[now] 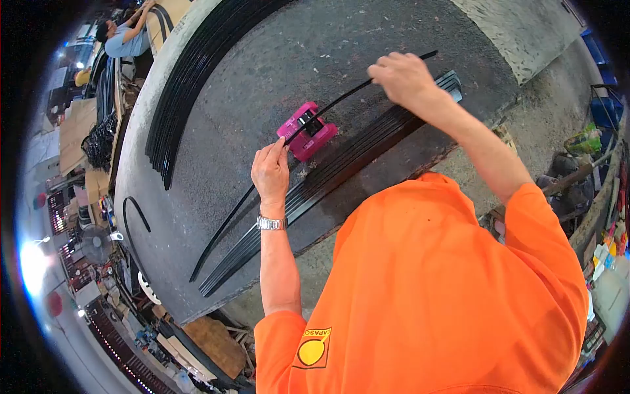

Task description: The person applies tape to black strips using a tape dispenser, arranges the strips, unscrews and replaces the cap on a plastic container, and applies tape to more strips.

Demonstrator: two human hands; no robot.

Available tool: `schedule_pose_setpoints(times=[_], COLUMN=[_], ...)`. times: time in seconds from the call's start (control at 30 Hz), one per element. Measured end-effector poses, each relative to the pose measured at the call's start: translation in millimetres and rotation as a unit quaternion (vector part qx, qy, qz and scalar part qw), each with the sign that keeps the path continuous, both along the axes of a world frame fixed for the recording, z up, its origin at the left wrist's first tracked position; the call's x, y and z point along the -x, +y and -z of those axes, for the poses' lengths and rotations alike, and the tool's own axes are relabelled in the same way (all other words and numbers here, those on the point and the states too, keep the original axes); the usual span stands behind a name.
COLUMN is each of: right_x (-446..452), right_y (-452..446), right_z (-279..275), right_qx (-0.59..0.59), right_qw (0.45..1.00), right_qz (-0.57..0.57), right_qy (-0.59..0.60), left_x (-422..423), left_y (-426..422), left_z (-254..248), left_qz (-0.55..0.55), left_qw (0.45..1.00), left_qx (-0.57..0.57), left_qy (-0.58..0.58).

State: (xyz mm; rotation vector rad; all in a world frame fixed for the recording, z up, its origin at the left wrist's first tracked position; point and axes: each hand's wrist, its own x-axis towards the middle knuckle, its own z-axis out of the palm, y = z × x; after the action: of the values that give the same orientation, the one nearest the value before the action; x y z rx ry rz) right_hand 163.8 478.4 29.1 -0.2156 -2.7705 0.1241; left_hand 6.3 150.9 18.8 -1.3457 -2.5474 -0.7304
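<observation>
A long thin black strip runs slantwise across a bright pink device with a black middle part. I cannot tell whether the strip passes through the device or only over it. Just left of the device, my left hand, with a metal watch on the wrist, pinches the strip. Farther up to the right, my right hand has its fingers closed on the same strip near its far end. Under my forearms lies a bundle of long dark strips along the table's near edge.
The dark worktable carries a large curved stack of black strips at its far left. A loose bent strip lies at the left edge. Another person works at the upper left. A fan stands beyond the table.
</observation>
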Motion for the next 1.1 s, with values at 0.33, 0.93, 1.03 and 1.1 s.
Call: schedule_pose_setpoints(times=[0.33, 0.93, 1.03, 1.1], right_x=[-97, -277, -320, -359], right_y=[128, 376, 416, 450], right_z=[-12, -33, -35, -32], right_qx=[-0.042, -0.071, -0.101, -0.118], right_qw=[0.991, 0.846, 0.801, 0.788], right_qz=[0.119, 0.466, 0.530, 0.553], right_qy=[-0.040, -0.248, -0.261, -0.243], left_x=[-1, -2, 1, 1], left_y=[10, 32, 34, 37], left_z=[-6, -24, -25, -26], left_qz=[-0.004, 0.007, 0.008, 0.005], left_qw=[0.997, 0.991, 0.989, 0.988], left_qx=[0.071, 0.135, 0.144, 0.152], left_qy=[-0.015, -0.022, -0.025, -0.029])
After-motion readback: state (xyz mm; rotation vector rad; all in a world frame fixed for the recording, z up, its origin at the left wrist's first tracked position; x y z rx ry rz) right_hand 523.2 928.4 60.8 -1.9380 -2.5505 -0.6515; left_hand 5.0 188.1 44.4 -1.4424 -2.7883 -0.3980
